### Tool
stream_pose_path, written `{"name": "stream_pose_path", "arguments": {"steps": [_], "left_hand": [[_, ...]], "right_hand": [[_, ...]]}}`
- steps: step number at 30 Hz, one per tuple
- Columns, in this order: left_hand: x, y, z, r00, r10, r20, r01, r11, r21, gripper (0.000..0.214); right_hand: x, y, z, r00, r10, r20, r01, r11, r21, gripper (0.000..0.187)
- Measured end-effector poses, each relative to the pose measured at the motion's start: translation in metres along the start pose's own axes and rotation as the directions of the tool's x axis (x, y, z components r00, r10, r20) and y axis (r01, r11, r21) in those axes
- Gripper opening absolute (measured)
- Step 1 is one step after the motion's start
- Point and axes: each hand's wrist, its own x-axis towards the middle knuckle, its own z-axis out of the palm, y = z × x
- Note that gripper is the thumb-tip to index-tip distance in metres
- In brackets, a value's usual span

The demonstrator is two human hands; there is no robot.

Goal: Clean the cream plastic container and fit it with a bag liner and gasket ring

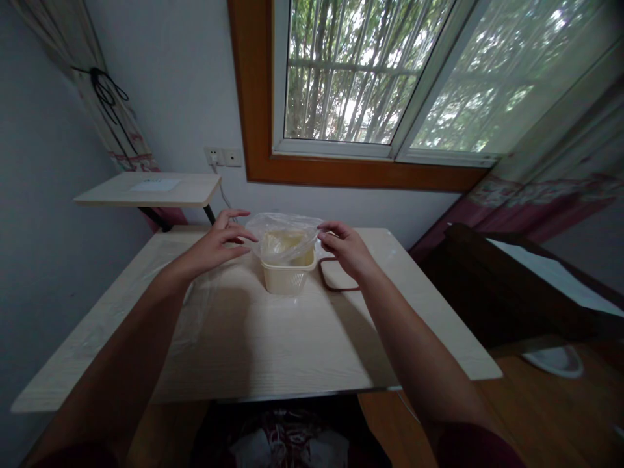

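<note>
A small cream plastic bin [286,279] stands on the table in front of me, with a clear plastic bag [285,227] lying in and over its top. My right hand [344,246] pinches the bag's edge at the right side of the bin. On the other side, my left hand [221,242] has its fingers spread beside the bag, holding nothing that I can see. Partly behind my right wrist lies a brown rounded frame [331,288], flat on the table just right of the bin.
The light wooden table [292,351] carries another clear plastic sheet or bag [195,312] under my left forearm. A raised shelf [112,188] with a paper stands at the back left. Beyond are a wall socket [214,156] and a window [361,78]; dark furniture [517,292] stands right.
</note>
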Motion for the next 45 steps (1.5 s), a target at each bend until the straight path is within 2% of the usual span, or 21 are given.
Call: {"name": "stream_pose_path", "arguments": {"steps": [8,12,16,21,23,27,31,34,37,45], "left_hand": [[0.008,0.006,0.0,0.999,0.049,-0.012,-0.048,0.995,0.083,0.019],[0.008,-0.002,0.002,0.991,0.056,-0.119,-0.057,0.998,-0.003,0.017],[0.008,-0.005,0.008,0.977,-0.011,-0.212,-0.016,0.992,-0.124,0.017],[0.012,0.001,0.015,0.96,-0.011,-0.279,-0.016,0.995,-0.097,0.018],[0.014,0.004,0.021,0.955,-0.05,-0.292,0.01,0.991,-0.136,0.018],[0.019,0.01,0.036,0.938,-0.213,-0.272,0.114,0.934,-0.339,0.023],[0.026,0.019,0.046,0.917,-0.299,-0.264,0.148,0.87,-0.471,0.035],[0.03,0.026,0.047,0.912,-0.312,-0.268,0.149,0.858,-0.491,0.042],[0.032,0.032,0.047,0.925,-0.302,-0.229,0.163,0.862,-0.479,0.044],[0.035,0.036,0.05,0.915,-0.311,-0.258,0.193,0.897,-0.396,0.048]], "right_hand": [[0.007,0.009,-0.006,0.996,-0.065,-0.054,0.065,0.998,0.003,0.028],[0.009,0.012,-0.01,0.992,-0.077,-0.101,0.077,0.997,0.002,0.03],[0.01,0.015,-0.011,0.987,-0.099,-0.126,0.098,0.995,-0.011,0.028],[0.01,0.011,-0.001,0.975,-0.146,-0.168,0.146,0.989,-0.014,0.029],[0.009,0.005,0.006,0.973,-0.164,-0.162,0.166,0.986,-0.002,0.034],[0.003,-0.005,0.026,0.979,-0.202,-0.034,0.203,0.979,0.023,0.053],[-0.005,-0.006,0.044,0.958,-0.255,0.132,0.255,0.967,0.016,0.063],[-0.008,-0.004,0.051,0.938,-0.265,0.224,0.277,0.961,-0.021,0.062],[-0.01,-0.002,0.053,0.916,-0.271,0.296,0.315,0.942,-0.111,0.06],[-0.008,-0.001,0.055,0.821,-0.374,0.431,0.52,0.802,-0.294,0.081]]}}
